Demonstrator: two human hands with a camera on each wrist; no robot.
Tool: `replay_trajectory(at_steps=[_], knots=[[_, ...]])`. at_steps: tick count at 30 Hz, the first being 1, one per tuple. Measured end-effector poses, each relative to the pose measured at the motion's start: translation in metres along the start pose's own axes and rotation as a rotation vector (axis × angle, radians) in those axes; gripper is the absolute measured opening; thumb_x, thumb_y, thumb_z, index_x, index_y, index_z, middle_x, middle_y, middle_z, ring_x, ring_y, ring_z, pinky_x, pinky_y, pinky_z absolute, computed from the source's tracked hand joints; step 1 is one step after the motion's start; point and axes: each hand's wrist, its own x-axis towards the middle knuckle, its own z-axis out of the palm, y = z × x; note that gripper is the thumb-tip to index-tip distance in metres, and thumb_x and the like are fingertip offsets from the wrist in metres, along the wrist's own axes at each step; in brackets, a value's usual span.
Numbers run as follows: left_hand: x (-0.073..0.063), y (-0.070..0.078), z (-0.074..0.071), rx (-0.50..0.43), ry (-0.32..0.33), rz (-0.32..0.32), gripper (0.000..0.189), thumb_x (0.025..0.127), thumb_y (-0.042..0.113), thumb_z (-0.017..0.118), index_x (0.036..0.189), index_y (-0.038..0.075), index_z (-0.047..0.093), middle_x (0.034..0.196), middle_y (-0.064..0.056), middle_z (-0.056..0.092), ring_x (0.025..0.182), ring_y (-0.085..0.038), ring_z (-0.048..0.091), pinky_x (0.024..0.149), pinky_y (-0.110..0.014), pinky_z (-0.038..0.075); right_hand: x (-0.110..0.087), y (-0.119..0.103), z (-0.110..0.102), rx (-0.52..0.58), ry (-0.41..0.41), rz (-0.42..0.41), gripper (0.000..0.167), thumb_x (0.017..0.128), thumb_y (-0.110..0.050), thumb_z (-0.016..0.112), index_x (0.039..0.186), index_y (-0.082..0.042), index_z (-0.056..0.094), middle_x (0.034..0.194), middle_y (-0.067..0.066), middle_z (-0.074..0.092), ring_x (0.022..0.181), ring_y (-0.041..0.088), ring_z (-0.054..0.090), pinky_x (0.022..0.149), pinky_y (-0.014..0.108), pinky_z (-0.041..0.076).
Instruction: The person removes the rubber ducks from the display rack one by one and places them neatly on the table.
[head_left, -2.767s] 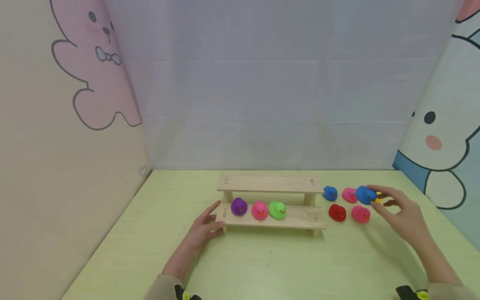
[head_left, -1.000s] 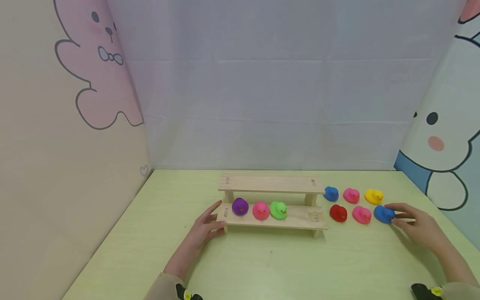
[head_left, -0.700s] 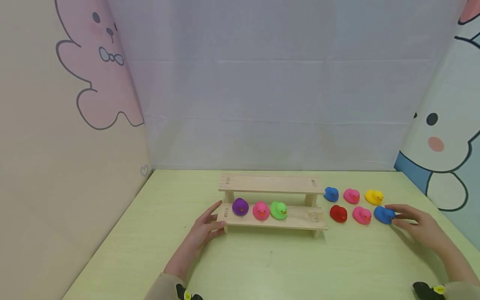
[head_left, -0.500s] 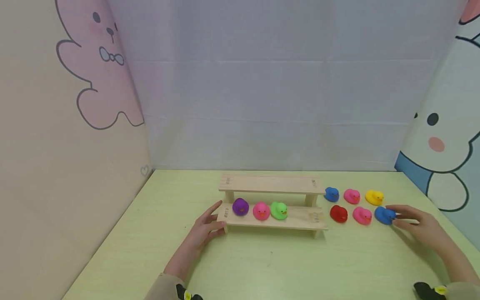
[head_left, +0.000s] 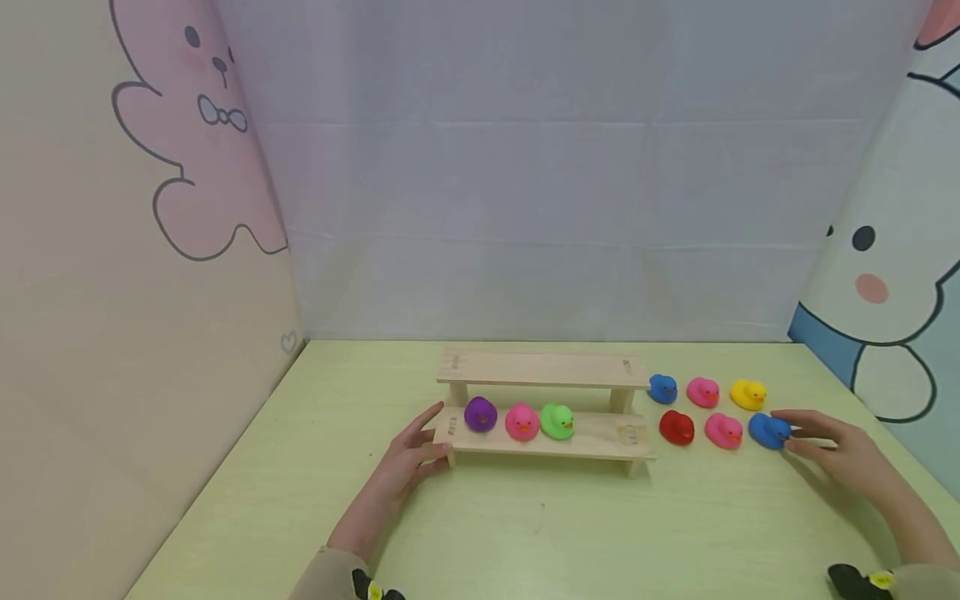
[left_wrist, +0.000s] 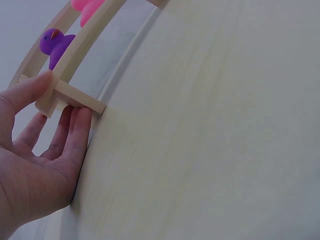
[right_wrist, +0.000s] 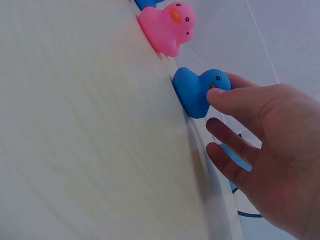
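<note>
My right hand (head_left: 847,450) pinches the head of a blue rubber duck (head_left: 768,431) between thumb and forefinger. This duck sits on the table at the right end of the front row. In the right wrist view the thumb lies against the duck (right_wrist: 192,92) by its beak, with the other fingers apart from it. My left hand (head_left: 402,457) grips the left end of a two-tier wooden shelf (head_left: 592,429). Its thumb is on the lower board and its fingers by the leg (left_wrist: 80,96). A purple duck (head_left: 480,414), a pink duck (head_left: 522,422) and a green duck (head_left: 557,422) stand on that board.
Beside the shelf, a red duck (head_left: 677,427) and a pink duck (head_left: 723,431) share the front row. Behind them stand a blue duck (head_left: 663,388), a pink duck (head_left: 702,392) and a yellow duck (head_left: 748,394). The upper board (head_left: 540,367) overhangs the lower one's back. A curtain (head_left: 540,208) closes the far side.
The right hand has carried the blue duck rightward and down onto the table, uncovering the yellow duck. Over the last second both hands have stayed almost still.
</note>
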Motion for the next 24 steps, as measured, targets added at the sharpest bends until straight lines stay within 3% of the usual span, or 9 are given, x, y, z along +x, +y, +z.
replay_trajectory(at_steps=[6, 11, 24], knots=[[0.0, -0.001, 0.0, 0.003, 0.004, -0.001, 0.072, 0.09, 0.01, 0.068, 0.153, 0.025, 0.037, 0.136, -0.023, 0.05, 0.105, -0.018, 0.064, 0.093, -0.033, 0.057, 0.0, -0.001, -0.001, -0.007, -0.007, 0.004, 0.049, 0.094, -0.028, 0.068, 0.131, 0.002, 0.057, 0.103, -0.053, 0.032, 0.087, -0.03, 0.034, 0.069, 0.027, 0.054], [0.001, 0.0, 0.0, -0.008, 0.007, -0.007, 0.071, 0.09, 0.009, 0.067, 0.153, 0.026, 0.038, 0.136, -0.022, 0.051, 0.105, -0.018, 0.065, 0.093, -0.032, 0.057, 0.0, -0.003, -0.002, -0.013, 0.002, -0.01, 0.05, 0.093, -0.027, 0.069, 0.131, 0.002, 0.056, 0.104, -0.053, 0.031, 0.089, -0.031, 0.031, 0.066, 0.011, 0.048], [0.0, -0.001, -0.001, -0.017, -0.003, -0.001, 0.072, 0.09, 0.007, 0.067, 0.153, 0.026, 0.037, 0.137, -0.023, 0.05, 0.106, -0.018, 0.064, 0.092, -0.031, 0.057, 0.004, -0.027, -0.009, -0.005, 0.078, -0.071, 0.05, 0.093, -0.023, 0.069, 0.134, 0.002, 0.053, 0.109, -0.053, 0.031, 0.093, -0.029, 0.033, 0.067, 0.004, 0.045]])
